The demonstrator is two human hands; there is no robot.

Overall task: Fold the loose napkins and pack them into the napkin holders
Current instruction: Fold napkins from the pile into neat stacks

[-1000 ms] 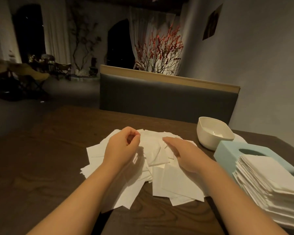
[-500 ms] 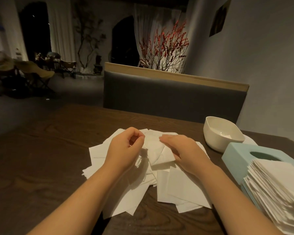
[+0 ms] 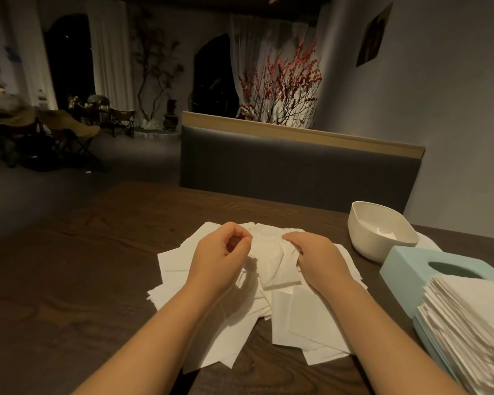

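Seen from a head-worn camera, looking down across a dark brown wooden table (image 3: 69, 280). Two bare forearms reaching in from the bottom edge.

Left hand (image 3: 220, 260) curled, thumb and fingertips drawn together at the left edge of a white folded paper napkin (image 3: 274, 266); whether actually pinching the paper cannot be told. Right hand (image 3: 314, 255) palm-down, fingers bent, gripping the right side of that same napkin, which sits between the two hands.

Beneath both hands and wrists, a spread of loose white paper napkins (image 3: 183, 269), overlapping, fanning out to the left of the left hand and back toward the body.

Just right of the right hand, slightly farther away, a white rounded ceramic bowl-shaped holder (image 3: 382, 235), with something pale lying inside. Right of the right wrist, a pale blue box-shaped napkin holder with an oval opening in its top (image 3: 405, 269). Nearer than that, at the right edge, a tall neat stack of white napkins (image 3: 468, 323) resting on the blue holder's near end.

Beyond both hands, across the table, a grey upholstered bench back with a light wooden top rail (image 3: 297, 169). Behind it, red-berried branches (image 3: 283, 81), dimly lit.
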